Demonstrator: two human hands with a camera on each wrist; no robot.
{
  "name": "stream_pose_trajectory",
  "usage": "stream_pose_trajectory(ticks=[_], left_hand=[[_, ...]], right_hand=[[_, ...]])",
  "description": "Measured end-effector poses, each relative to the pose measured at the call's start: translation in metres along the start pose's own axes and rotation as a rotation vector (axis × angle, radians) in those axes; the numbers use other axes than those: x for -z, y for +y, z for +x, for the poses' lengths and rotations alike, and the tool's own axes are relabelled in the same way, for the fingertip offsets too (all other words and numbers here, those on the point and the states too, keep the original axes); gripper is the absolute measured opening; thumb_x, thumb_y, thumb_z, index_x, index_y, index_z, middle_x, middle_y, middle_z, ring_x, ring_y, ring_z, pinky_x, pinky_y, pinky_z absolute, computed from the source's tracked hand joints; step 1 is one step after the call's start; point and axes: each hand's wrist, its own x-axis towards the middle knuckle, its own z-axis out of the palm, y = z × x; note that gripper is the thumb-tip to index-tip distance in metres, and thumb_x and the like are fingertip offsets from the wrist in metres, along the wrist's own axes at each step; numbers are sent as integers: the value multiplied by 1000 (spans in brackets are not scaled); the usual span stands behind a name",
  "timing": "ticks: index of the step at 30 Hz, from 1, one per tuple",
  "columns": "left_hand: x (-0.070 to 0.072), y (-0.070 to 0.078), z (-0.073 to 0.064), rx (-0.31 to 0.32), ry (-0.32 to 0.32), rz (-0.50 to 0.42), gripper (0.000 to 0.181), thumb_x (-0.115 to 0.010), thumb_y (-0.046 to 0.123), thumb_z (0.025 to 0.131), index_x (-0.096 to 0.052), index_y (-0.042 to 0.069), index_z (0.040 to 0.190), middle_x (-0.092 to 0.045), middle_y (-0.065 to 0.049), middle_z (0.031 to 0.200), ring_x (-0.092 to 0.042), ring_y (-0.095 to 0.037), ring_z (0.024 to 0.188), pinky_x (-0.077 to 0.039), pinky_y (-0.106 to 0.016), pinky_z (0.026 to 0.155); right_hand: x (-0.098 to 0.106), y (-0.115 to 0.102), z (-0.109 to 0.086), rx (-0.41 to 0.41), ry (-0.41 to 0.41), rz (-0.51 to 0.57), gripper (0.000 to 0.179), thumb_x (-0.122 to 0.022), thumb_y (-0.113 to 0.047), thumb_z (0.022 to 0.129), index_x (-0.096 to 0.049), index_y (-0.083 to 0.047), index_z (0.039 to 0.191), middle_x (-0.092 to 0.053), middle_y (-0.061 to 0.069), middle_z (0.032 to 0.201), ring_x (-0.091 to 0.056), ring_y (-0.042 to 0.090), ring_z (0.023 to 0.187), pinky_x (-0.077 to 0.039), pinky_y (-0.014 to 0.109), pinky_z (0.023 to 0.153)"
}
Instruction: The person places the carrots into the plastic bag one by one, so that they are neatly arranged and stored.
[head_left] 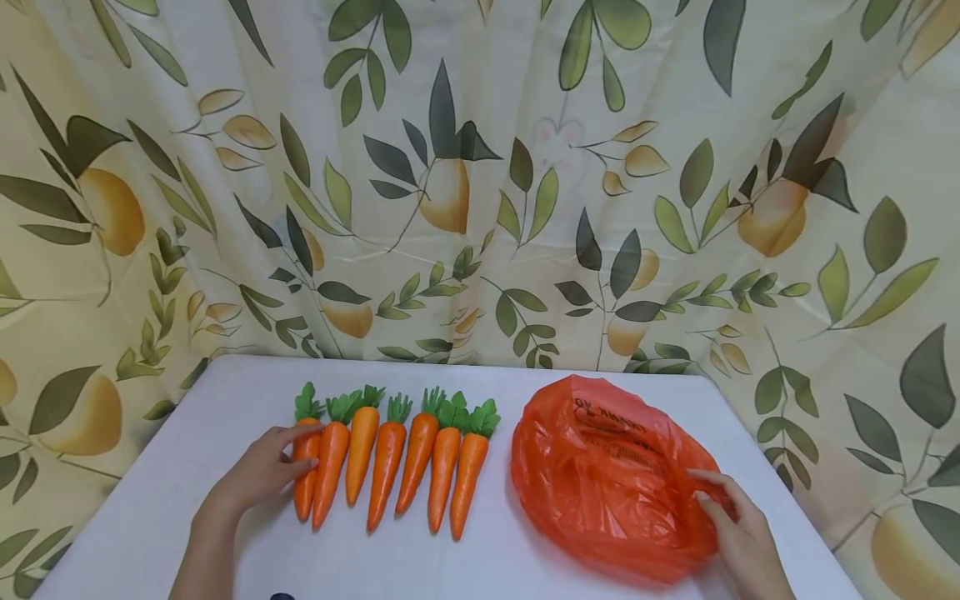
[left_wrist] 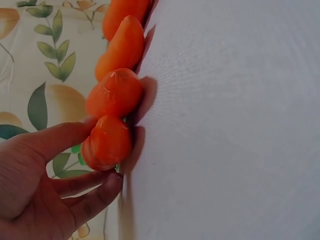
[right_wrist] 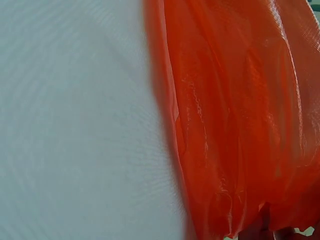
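Several orange carrots with green tops lie in a slanting row on the white table. At the row's left end, my left hand point(head_left: 251, 471) pinches the outermost carrot point(head_left: 303, 492) between thumb and fingers. The left wrist view shows that carrot's tip point(left_wrist: 109, 142) between the thumb and fingers, touching the neighbouring carrot point(left_wrist: 117, 92). To the right of the row stands a red plastic bag point(head_left: 592, 508) with its mouth spread wide and dark print inside. My right hand point(head_left: 742, 529) grips the bag's right rim. In the right wrist view, red plastic point(right_wrist: 235, 115) hides most of that hand.
The white table point(head_left: 390, 575) ends at a curtain point(head_left: 480, 275) printed with leaves and fruit, which hangs behind it and along both sides. A small dark object point(head_left: 282, 596) shows at the bottom edge of the head view.
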Motion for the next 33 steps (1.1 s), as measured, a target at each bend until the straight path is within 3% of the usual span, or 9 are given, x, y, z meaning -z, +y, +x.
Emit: stream_pose_trajectory(ticks=[4, 10, 20, 24, 28, 30, 33], left_hand=[[-1, -2, 1, -9, 6, -18, 49, -77, 13, 92, -64, 5, 138, -57, -26, 130, -59, -38, 106, -55, -55, 87], [-2, -4, 2, -2, 29, -52, 49, -78, 14, 91, -64, 6, 137, -56, -28, 137, -53, -47, 122, -49, -64, 95], [-1, -4, -2, 94, 36, -123, 53, -76, 12, 92, -58, 7, 142, -49, -29, 147, -46, -50, 130, -44, -67, 99], [3, 2, -3, 97, 54, -151, 55, -75, 12, 92, -55, 8, 144, -48, -27, 147, -56, -44, 113, -53, -55, 87], [7, 12, -4, 88, 86, -189, 57, -76, 14, 93, -53, 11, 146, -48, -23, 145, -57, -30, 93, -51, -39, 72], [7, 17, -4, 67, 94, -207, 58, -77, 16, 94, -53, 12, 147, -47, -22, 145, -57, -28, 93, -52, -38, 72], [4, 25, -3, 34, 94, -232, 58, -79, 17, 93, -55, 14, 146, -47, -19, 145, -58, -28, 96, -53, -37, 74]], right_hand=[[1, 1, 0, 3, 10, 7, 39, -44, -21, 112, -47, -3, 148, -47, 20, 142, -48, -3, 105, -46, 7, 81], [-3, 0, 1, 40, 10, 18, 38, -47, -18, 112, -48, -3, 147, -50, 15, 139, -45, -15, 101, -46, 7, 81], [-5, -3, -1, -66, -68, 88, 45, -46, -24, 112, -40, -4, 153, -37, 21, 154, -44, -10, 106, -47, 12, 84], [-5, -3, -1, -47, -59, 71, 44, -45, -24, 112, -41, -5, 152, -38, 20, 154, -43, -12, 104, -47, 11, 83], [-7, -5, 1, -46, -70, 77, 45, -46, -25, 112, -41, -5, 152, -38, 21, 154, -44, -13, 103, -48, 12, 83], [-7, -5, 2, -58, -80, 77, 45, -46, -25, 112, -40, -6, 152, -36, 21, 155, -44, -12, 104, -47, 12, 84], [-8, -6, 2, -75, -90, 69, 45, -46, -23, 112, -39, -6, 153, -34, 21, 157, -48, 0, 113, -48, 14, 86]])
